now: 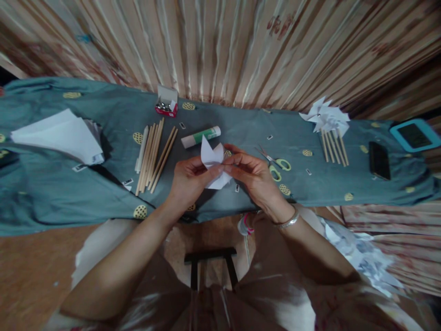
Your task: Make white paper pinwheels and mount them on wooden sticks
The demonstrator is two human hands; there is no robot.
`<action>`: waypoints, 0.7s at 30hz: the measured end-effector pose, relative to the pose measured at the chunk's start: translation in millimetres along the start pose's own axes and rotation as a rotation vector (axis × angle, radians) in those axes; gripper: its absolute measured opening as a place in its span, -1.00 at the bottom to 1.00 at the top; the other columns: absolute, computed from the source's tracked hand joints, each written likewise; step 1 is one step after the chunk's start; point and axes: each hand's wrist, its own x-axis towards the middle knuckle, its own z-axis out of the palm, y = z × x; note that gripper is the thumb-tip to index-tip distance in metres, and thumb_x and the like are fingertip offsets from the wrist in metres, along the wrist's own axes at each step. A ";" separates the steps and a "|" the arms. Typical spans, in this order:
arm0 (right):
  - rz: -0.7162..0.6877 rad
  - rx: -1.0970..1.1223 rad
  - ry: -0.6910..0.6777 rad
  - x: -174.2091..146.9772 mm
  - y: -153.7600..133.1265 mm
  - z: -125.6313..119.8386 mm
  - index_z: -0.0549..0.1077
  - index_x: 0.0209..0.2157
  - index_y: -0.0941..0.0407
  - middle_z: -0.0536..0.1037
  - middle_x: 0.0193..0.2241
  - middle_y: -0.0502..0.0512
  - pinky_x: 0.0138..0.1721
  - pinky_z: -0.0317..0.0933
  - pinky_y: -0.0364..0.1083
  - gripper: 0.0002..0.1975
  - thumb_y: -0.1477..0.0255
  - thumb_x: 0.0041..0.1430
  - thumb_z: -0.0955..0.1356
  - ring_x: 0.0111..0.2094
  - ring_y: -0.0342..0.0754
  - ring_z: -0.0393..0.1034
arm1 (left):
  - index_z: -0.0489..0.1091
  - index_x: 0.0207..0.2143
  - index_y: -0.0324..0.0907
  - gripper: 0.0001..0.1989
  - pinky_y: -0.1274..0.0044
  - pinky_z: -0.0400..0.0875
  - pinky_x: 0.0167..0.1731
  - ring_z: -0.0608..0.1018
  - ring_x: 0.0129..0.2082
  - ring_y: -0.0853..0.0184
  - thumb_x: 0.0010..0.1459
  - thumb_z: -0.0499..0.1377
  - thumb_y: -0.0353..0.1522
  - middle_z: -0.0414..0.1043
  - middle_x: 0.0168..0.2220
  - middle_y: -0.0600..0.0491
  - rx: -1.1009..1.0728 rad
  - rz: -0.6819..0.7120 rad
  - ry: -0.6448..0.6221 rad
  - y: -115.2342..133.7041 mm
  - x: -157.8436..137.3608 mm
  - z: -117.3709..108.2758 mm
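A white paper pinwheel point(214, 157) with folded points is held up over the table, between my two hands. My left hand point(191, 179) pinches its left side, thumb in front near the centre. On the other side my right hand point(254, 174) has its fingertips pressed together at the pinwheel's middle; whether a small pin is between them I cannot tell. A glue stick point(201, 137) with a green label lies just behind the paper. Scissors point(274, 164) with pale green handles rest right of my right hand.
Several wooden sticks point(151, 156) lie left of my hands, near a small red box point(166, 103) of metal pieces. White paper sheets point(62, 135) are stacked far left. Finished pinwheels point(325, 117), a phone point(379, 160) and a blue-framed device point(415, 135) lie right. A curtain point(220, 50) hangs behind.
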 end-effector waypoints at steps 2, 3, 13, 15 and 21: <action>-0.005 0.013 0.003 -0.2 1.3 0.0 0.63 -0.42 -0.01 0.60 -0.03 0.04 0.26 0.17 0.09 -0.78 0.22 -0.11 0.61 0.23 0.09 0.31 | 0.62 -0.40 -0.22 -0.61 0.54 0.48 -0.46 0.58 -0.48 0.34 -0.23 0.52 -0.14 0.61 -0.45 0.03 0.002 0.003 0.003 -0.9 0.2 -0.5; -0.010 0.016 0.005 -0.1 2.3 -0.1 0.63 -0.42 -0.01 0.59 0.00 0.03 0.26 0.17 0.08 -0.78 0.23 -0.11 0.61 0.23 0.08 0.31 | 0.62 -0.40 -0.22 -0.61 0.53 0.48 -0.47 0.58 -0.48 0.34 -0.22 0.52 -0.14 0.61 -0.45 0.03 0.003 0.005 0.004 -1.2 0.3 -0.7; 0.023 0.148 -0.002 3.0 5.6 2.4 0.56 -0.09 -0.04 0.64 -0.02 0.02 0.17 0.33 0.05 -0.48 0.28 -0.15 0.63 0.08 0.03 0.48 | 0.64 -0.40 -0.17 -0.67 0.52 0.53 -0.43 0.60 -0.48 0.34 -0.20 0.52 -0.17 0.65 -0.42 0.03 -0.033 -0.011 0.001 -0.7 -1.0 0.1; 0.063 0.201 -0.037 2.3 2.0 4.5 0.59 -0.14 -0.03 0.68 -0.12 -0.01 0.08 0.39 0.02 -0.55 0.28 -0.13 0.62 -0.05 0.00 0.54 | 0.64 -0.40 -0.18 -0.66 0.53 0.52 -0.44 0.60 -0.49 0.34 -0.20 0.52 -0.17 0.65 -0.42 0.03 -0.034 -0.019 0.002 -0.5 -1.2 0.3; 0.115 0.198 -0.037 0.3 -4.1 6.9 0.64 -0.37 0.01 0.67 -0.39 -0.09 -0.15 0.45 -0.06 -0.68 0.21 -0.20 0.64 -0.37 -0.11 0.52 | 0.63 -0.40 -0.19 -0.62 0.53 0.51 -0.45 0.59 -0.49 0.34 -0.22 0.52 -0.13 0.64 -0.43 0.02 -0.048 -0.022 -0.014 -3.4 0.7 0.1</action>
